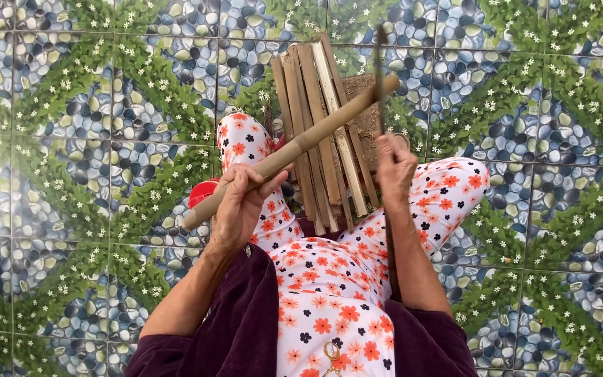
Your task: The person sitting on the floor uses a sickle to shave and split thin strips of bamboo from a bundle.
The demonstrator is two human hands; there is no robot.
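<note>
A long bamboo stick (291,150), round, pale tan and smooth, ran on a slant from the lower left to the upper right, above the person's lap. The left hand (240,202) was closed around its lower part, fingers wrapped over the top. The stick's upper end crossed a thin dark blade (381,77) that stood nearly upright. The right hand (393,164) was clenched on the blade's handle, knuckles toward the camera; the handle itself was hidden in the fist. The two hands were apart, one on each side of the lap.

Under the stick lay a bundle of split slats (322,132), flat, straight strips of light wood packed side by side, reaching from between the knees toward the top edge of the floor. A rough brown block (366,115) showed just right of the slats, under the blade.

The person sat with knees spread, in white trousers (329,279) printed with orange and black flowers, and dark plum sleeves (239,328). A red rim (202,190) peeked out beside the left knee.

The floor (78,139) was glossy square tile printed with blue-grey pebbles and diagonal bands of green leaves with small white flowers.
</note>
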